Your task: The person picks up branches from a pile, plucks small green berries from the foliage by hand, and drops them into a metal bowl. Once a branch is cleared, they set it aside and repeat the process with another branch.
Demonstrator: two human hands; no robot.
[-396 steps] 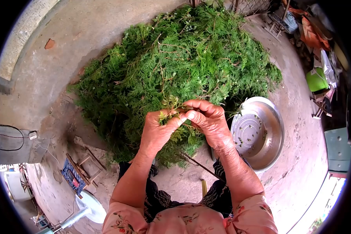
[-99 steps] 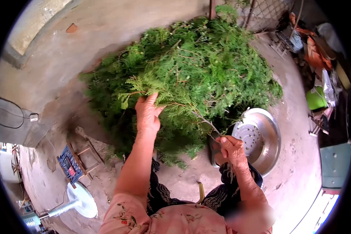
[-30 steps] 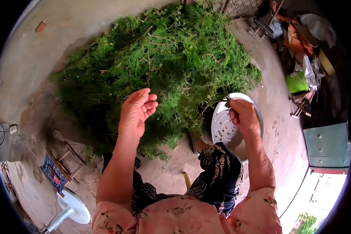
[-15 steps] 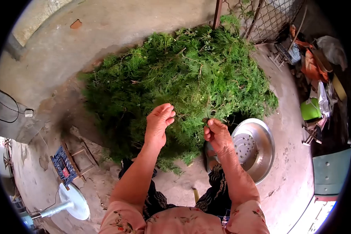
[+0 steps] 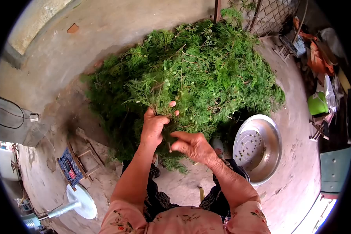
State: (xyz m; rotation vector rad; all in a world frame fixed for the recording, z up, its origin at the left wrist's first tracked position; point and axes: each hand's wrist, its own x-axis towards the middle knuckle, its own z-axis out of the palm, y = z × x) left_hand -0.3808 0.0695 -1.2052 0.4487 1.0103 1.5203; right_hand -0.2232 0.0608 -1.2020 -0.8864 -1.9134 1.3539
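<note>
My left hand [image 5: 154, 126] is closed round a leafy evergreen branch [image 5: 151, 86], whose feathery green tips point away from me, over the pile. Thumb and forefinger of my right hand [image 5: 195, 147] pinch the bare lower stem, just below the left hand. A large heap of cut evergreen branches [image 5: 226, 74] lies on the ground in front of me. Right of the heap stands a wide metal basin [image 5: 275, 154], with several small green bits scattered on its bottom.
A small stool [image 5: 72, 165] with a dark woven seat lies to the left, near a pale blue fan [image 5: 84, 201]. A lime-green container [image 5: 318, 103] sits among clutter at the right. Behind the heap are a wall and a wire mesh fence [image 5: 275, 17].
A branch is now in my left hand, which held none before. My right hand has moved left and nearer to me, onto the stem. The view has shifted slightly.
</note>
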